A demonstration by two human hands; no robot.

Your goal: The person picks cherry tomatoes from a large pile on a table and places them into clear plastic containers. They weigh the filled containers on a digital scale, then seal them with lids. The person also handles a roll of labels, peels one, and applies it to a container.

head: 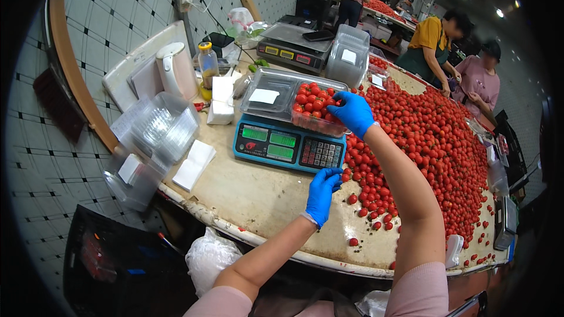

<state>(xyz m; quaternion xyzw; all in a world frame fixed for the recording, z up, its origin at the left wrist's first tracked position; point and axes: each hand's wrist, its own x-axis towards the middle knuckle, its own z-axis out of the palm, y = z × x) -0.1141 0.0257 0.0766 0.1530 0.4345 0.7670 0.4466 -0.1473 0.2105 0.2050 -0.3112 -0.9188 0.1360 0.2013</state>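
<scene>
A clear plastic clamshell box (pixel 318 124) filled with small red tomatoes (pixel 312 102) sits on the platform of a blue digital scale (pixel 288 143). Its open lid (pixel 271 97), with a white label, lies flat to the left. My right hand (pixel 354 113), in a blue glove, reaches over the box's right side with its fingertips on the tomatoes; whether it grips one is hidden. My left hand (pixel 322 194), also blue-gloved, is by the scale's lower right corner, beside the edge of a large tomato pile (pixel 414 136). Its fingers are bent together, and I cannot see anything between them.
Stacked clear boxes (pixel 165 127) and white labels (pixel 194 165) are at the left. Behind stand a kettle (pixel 176 70), a bottle (pixel 208 64), a second scale (pixel 293 48) and more stacked boxes (pixel 348 55). Two people (pixel 429 50) (pixel 478 79) are across the table. A black crate (pixel 128 264) is below left.
</scene>
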